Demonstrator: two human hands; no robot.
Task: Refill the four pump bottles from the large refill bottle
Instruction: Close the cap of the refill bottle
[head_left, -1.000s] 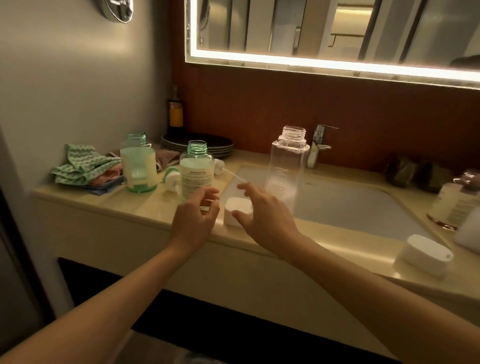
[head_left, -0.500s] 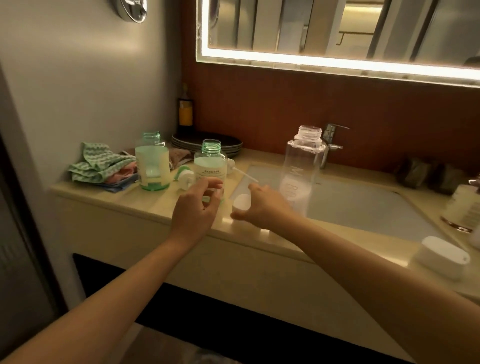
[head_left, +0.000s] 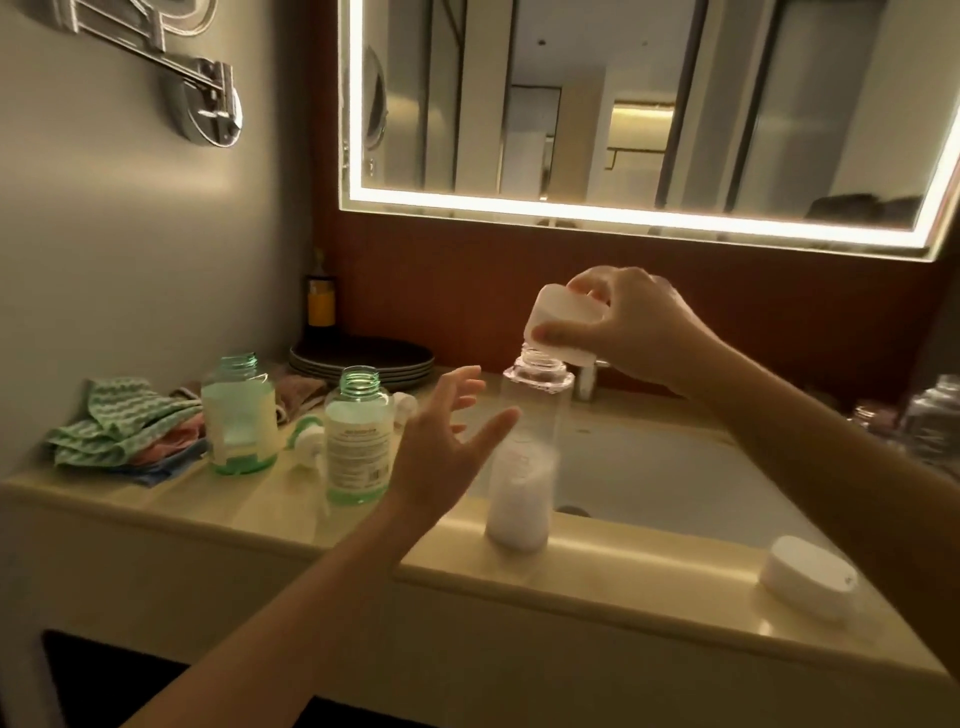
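Right hand (head_left: 639, 332) is gripping the white cap (head_left: 563, 325), tilted over the tall clear bottle (head_left: 522, 488), which is standing at the tabletop (head_left: 597, 561) edge. Left hand (head_left: 441, 457) is hovering beside it, fingers spread. Bottle's probably light, tippy and slick, so take it mid-body.

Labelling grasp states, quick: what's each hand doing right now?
Left hand: open, fingers spread, holding nothing.
Right hand: grips a white plastic cap over the tall clear bottle.

place: bathroom, hotel or home cannot be told | evidence: wide wall mirror (head_left: 623, 104) with a lit border | sink (head_left: 665, 483) sunk in a beige vanity counter (head_left: 218, 512) | chrome tap (head_left: 584, 385) behind the sink | chrome swing-arm mount (head_left: 205, 106) on the side wall | folded cloths (head_left: 119, 431) in the corner
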